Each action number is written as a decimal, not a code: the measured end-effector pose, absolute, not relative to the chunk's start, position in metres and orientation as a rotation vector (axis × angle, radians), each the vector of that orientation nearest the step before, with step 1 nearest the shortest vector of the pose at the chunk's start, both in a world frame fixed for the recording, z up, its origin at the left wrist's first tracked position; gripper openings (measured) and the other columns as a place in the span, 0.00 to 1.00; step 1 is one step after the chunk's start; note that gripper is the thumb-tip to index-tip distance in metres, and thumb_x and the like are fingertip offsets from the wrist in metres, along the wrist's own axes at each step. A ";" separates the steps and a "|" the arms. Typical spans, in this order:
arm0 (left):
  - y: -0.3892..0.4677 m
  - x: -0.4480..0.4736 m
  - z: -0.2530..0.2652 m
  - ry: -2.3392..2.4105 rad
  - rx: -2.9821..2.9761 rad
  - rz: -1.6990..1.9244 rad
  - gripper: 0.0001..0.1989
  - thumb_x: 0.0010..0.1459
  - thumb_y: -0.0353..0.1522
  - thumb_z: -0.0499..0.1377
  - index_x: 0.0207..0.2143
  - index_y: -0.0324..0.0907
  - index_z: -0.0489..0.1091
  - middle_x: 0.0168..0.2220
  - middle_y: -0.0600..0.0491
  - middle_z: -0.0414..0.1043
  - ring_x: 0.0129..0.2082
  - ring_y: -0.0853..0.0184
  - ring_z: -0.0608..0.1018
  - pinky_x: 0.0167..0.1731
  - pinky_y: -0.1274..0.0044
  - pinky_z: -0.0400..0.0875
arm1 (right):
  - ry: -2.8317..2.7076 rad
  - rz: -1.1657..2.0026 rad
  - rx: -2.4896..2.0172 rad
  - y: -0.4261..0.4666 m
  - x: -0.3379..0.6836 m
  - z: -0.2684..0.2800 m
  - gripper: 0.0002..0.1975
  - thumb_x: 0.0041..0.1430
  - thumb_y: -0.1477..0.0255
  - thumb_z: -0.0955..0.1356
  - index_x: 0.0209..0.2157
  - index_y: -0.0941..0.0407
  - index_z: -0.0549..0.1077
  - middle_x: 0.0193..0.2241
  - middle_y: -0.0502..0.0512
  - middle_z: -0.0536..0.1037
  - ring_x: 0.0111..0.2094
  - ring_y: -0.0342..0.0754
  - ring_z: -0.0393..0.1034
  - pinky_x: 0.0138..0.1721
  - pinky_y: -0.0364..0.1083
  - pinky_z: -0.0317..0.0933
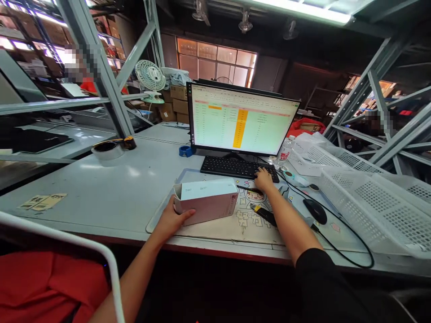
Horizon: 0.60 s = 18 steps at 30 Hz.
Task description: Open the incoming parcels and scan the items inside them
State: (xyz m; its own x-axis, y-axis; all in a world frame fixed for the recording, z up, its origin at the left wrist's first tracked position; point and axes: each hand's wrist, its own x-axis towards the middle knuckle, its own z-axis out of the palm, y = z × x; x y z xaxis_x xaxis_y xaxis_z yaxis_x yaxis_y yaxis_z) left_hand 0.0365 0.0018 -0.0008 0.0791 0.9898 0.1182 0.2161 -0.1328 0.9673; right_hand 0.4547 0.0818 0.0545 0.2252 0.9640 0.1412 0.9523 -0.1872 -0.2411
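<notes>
A pale box [207, 206] with an open flap at its left end stands on the printed desk mat [218, 232]. My left hand [175, 215] grips that end, its thumb lying across the near face. At the keyboard [230, 168], my right hand [264, 178] rests on the keys at the right side with its fingers apart, holding nothing. A black and yellow utility knife [266, 215] lies on the mat beside my right forearm. Behind the keyboard, the monitor [240, 121] shows a spreadsheet with an orange column.
White plastic baskets [370, 202] line the right side, near a black mouse [314, 211] and its cable. A tape roll [107, 151], a tape measure [129, 142] and labels [42, 202] lie at left. Metal posts frame the bench; a fan [150, 76] stands behind.
</notes>
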 end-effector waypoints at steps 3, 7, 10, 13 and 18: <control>0.003 0.036 -0.003 1.203 1.491 1.155 0.41 0.44 0.54 0.75 0.53 0.43 0.68 0.50 0.43 0.82 0.53 0.45 0.83 0.52 0.58 0.80 | -1.784 0.062 -2.177 0.080 0.448 0.069 0.20 0.62 0.78 0.66 0.52 0.59 0.83 0.71 0.66 0.65 0.75 0.68 0.51 0.73 0.68 0.48; 0.005 0.038 -0.006 1.151 1.499 1.165 0.42 0.45 0.53 0.75 0.55 0.43 0.67 0.51 0.43 0.82 0.54 0.44 0.83 0.53 0.57 0.80 | -1.899 0.051 -1.874 0.060 0.412 0.107 0.24 0.74 0.64 0.61 0.65 0.55 0.75 0.71 0.62 0.67 0.74 0.58 0.56 0.73 0.60 0.53; 0.002 0.040 -0.003 1.127 1.510 1.201 0.44 0.46 0.52 0.75 0.59 0.43 0.65 0.55 0.42 0.80 0.58 0.45 0.81 0.57 0.57 0.77 | -2.242 0.200 -1.391 0.027 0.362 0.120 0.35 0.70 0.52 0.69 0.73 0.48 0.64 0.72 0.59 0.65 0.71 0.58 0.60 0.72 0.60 0.56; -0.006 0.035 0.004 1.144 1.495 1.265 0.45 0.42 0.51 0.75 0.58 0.42 0.67 0.56 0.41 0.79 0.59 0.44 0.79 0.59 0.56 0.76 | -2.496 0.138 -1.324 -0.006 0.316 0.118 0.52 0.57 0.54 0.79 0.76 0.53 0.58 0.68 0.68 0.68 0.68 0.67 0.62 0.69 0.68 0.59; -0.015 0.047 0.017 1.169 1.648 1.248 0.43 0.46 0.56 0.73 0.57 0.42 0.69 0.54 0.41 0.78 0.56 0.44 0.79 0.56 0.54 0.77 | -2.568 -0.108 -1.573 -0.047 0.286 0.124 0.48 0.58 0.60 0.78 0.72 0.64 0.61 0.63 0.73 0.72 0.62 0.68 0.68 0.63 0.64 0.68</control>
